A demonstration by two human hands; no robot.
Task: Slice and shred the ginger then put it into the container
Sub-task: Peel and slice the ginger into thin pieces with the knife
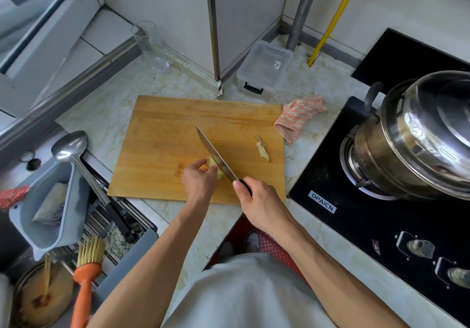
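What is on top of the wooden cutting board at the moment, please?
The left hand holds a piece of ginger on the cutting board, and the right hand holds the knife against it. Small offcuts lie to the right. The fingers and blade hide most of the ginger.

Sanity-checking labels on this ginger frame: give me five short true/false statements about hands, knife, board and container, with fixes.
1. The right hand grips the knife. True.
2. The left hand holds the ginger on the cutting board. True.
3. The clear container sits on the board. False: it stands on the counter behind it.
4. A pot sits on the stove. True.
5. The pink cloth lies left of the board. False: at its far right corner.
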